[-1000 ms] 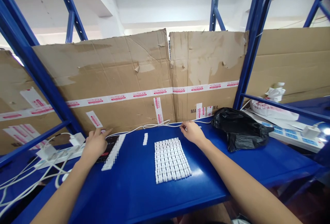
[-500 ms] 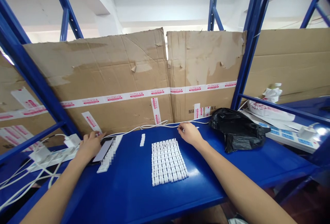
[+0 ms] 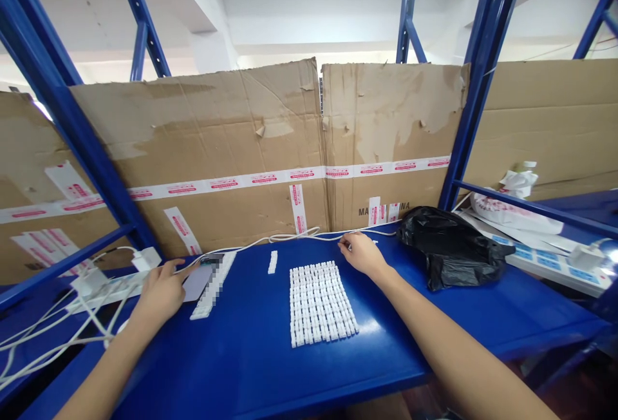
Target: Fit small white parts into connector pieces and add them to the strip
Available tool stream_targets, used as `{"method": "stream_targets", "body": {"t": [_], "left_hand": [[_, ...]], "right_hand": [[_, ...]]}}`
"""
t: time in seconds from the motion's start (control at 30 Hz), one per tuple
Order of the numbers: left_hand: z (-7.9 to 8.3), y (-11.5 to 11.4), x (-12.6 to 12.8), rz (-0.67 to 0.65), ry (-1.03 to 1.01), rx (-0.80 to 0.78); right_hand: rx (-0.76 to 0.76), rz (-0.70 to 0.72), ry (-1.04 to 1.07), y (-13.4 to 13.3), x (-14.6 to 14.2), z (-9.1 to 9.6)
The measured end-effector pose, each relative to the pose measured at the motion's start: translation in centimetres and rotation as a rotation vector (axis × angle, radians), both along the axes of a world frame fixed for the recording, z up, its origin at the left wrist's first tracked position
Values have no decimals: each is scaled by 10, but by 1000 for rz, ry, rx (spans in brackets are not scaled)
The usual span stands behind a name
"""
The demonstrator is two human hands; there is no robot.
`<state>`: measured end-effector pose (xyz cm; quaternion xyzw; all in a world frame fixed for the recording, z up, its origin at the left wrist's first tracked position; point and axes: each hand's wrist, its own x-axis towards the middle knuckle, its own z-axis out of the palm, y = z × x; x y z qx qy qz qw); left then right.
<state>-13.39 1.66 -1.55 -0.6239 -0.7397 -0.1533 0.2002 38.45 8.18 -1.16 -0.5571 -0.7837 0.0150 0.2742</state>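
Note:
My left hand [image 3: 163, 291] lies at the left edge of a flat phone-like device [image 3: 197, 285], its fingers outstretched and a fingertip over the top. Along the device's right side runs a row of white pieces [image 3: 226, 272], partly blurred out. My right hand [image 3: 363, 254] rests on the blue tabletop near the back, fingers curled together; whatever they may pinch is too small to make out. In front and to the left of it, a block of many small white plastic pieces [image 3: 322, 304] lies in tidy rows. A short white strip [image 3: 273, 262] sits alone between the hands.
A black plastic bag [image 3: 449, 249] lies right of my right hand. Power strips stand at the left [image 3: 109, 291] and right [image 3: 545, 259], the left one with tangled white cables. Cardboard panels [image 3: 232, 143] and blue rack posts [image 3: 483, 85] close off the back.
The view has shifted slightly, so the scene sits farther right. My left hand has drawn back a little toward me beside the device. My right hand looks nearly unchanged.

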Motion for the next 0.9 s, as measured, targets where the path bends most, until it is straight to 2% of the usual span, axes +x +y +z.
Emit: {"method": "stream_targets", "body": {"t": [0.1, 0.13, 0.23, 0.3, 0.37, 0.43, 0.57, 0.67, 0.77, 0.83, 0.9], "left_hand": [[-5, -11, -5, -4, 54, -123], [-5, -12, -6, -1, 54, -116], [1, -10, -1, -52, 49, 0], [7, -6, 17, -126, 30, 66], [13, 0, 51, -257, -17, 92], [18, 7, 96, -422, -103, 117], [23, 24, 188, -669, -271, 86], [20, 37, 229, -729, -357, 90], [14, 40, 238, -706, -319, 139], [9, 36, 231, -652, -238, 130], [4, 31, 219, -537, -165, 94]], "right_hand": [[-5, 3, -2, 2, 0, -2], [-6, 3, -2, 2, 0, -3], [-4, 3, -4, 2, 0, -3], [3, 5, -6, 2, -1, -3], [26, 3, -2, 0, -1, -2], [61, 27, 1, -1, -1, -1], [114, 253, -23, -5, -2, 0], [77, 397, -17, -9, -4, 3], [-10, 459, -8, -12, -7, 6], [-46, 468, -2, -13, -9, 6], [-56, 457, 7, -12, -10, 5]]}}
